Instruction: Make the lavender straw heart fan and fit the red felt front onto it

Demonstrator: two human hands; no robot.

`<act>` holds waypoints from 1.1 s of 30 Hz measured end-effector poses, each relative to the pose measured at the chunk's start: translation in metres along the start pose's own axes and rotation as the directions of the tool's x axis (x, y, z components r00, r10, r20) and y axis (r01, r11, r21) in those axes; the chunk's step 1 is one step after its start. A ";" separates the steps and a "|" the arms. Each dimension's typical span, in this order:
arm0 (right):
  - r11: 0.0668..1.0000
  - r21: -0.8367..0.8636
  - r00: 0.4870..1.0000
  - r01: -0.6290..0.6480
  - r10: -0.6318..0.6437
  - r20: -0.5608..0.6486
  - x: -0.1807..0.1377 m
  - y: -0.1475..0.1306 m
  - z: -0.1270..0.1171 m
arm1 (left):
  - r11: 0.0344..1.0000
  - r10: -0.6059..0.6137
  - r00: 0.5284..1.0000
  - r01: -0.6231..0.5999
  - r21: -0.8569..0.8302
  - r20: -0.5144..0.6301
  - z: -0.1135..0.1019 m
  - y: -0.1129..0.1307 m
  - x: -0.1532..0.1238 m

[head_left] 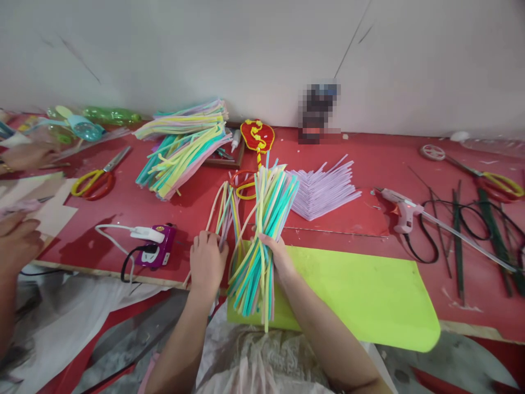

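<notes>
My right hand is closed round the middle of a thick bundle of pipe cleaners in yellow, turquoise, pink and white. The bundle stands tilted above the table's front edge, its ends fanned out. Beside it on the left, my left hand curls its fingers over some loose pipe cleaners on the red table; its fingertips are partly hidden. Behind the bundle lie scissors with red and yellow handles. Lilac pipe cleaners, bent into V shapes, are stacked just right of the bundle.
A lime-green mat overhangs the table's front edge. At the right lie a glue gun and more scissors. To the left are a purple power socket, a pipe-cleaner pile and another person's hand.
</notes>
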State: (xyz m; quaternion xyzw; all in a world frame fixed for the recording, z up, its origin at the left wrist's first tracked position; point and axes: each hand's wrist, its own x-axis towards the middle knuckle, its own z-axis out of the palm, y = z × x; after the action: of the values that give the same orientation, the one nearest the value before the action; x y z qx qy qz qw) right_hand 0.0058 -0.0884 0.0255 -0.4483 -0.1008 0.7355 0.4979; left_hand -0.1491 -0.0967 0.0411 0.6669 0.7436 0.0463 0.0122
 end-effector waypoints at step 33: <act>0.992 -0.003 0.991 -0.128 0.128 0.048 -0.006 0.007 0.006 | 0.985 -0.092 0.991 0.104 -0.139 0.093 -0.004 0.015 -0.005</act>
State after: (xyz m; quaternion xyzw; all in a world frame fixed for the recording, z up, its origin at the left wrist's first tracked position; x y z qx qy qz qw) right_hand -0.0022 -0.0944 0.0280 -0.4359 -0.0838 0.7766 0.4471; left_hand -0.1341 -0.0999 0.0457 0.6283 0.7690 0.0701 0.0946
